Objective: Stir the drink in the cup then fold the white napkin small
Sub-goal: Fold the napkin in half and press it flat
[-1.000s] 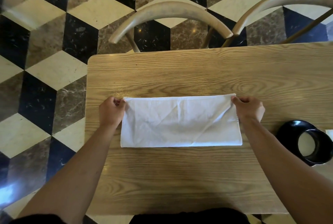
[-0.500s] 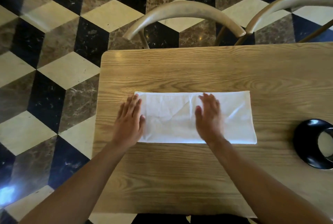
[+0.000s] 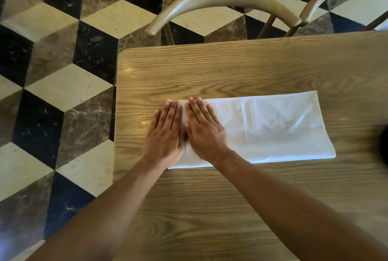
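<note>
Both hands, left and right, are lying flat and open, side by side, on the white napkin's left end near the surface's left edge; bare wood is showing all around.

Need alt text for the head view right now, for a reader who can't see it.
Both hands, left hand and right hand, press flat side by side on the left end of a white napkin folded into a long strip on a wooden table. Two chair backs and a checkered floor lie beyond.
</note>
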The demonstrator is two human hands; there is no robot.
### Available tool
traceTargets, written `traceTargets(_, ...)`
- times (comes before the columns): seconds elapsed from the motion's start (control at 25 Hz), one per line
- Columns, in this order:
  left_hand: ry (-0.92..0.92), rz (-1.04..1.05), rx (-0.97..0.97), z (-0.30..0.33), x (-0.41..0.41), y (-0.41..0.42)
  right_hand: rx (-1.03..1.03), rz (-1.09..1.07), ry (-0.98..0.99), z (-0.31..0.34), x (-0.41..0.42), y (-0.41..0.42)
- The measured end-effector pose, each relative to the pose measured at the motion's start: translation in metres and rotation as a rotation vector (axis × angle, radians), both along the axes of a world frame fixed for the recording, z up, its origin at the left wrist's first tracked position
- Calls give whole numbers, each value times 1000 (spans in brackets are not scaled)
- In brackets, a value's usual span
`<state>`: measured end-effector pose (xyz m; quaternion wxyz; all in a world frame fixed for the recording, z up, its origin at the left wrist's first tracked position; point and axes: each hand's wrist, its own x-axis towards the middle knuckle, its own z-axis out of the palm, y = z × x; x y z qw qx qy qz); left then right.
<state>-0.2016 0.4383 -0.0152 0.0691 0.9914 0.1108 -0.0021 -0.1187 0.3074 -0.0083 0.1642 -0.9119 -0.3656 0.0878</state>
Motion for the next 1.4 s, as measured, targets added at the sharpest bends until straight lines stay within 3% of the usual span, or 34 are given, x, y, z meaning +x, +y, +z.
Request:
traceTargets(0.4, 22, -17, 34, 0, -2, 2, -173, -148, -95, -3, 73, -124)
traceTargets(0.6, 45, -15, 40, 2, -2, 4, -262, -281, -60, 1, 123, -205)
traceTargets(0.76, 58, -15, 55, 4, -2, 4, -306, -314, -37, 4, 135, -224)
traceTargets(1.0, 50, -1, 15, 5, -1, 2, -275, -396, 25, 14, 127, -200)
traceTargets(1.16, 55, -4, 23, 4, -2, 3, -39, -229, 80, 22, 60, -82)
traceTargets(1.24, 73, -22, 39, 3, -2, 3, -20, -109, 95, 15, 25, -27)
traceTargets(1.4, 98, -8, 54, 3, -2, 3, -92, -153, 98, 3, 11, 6)
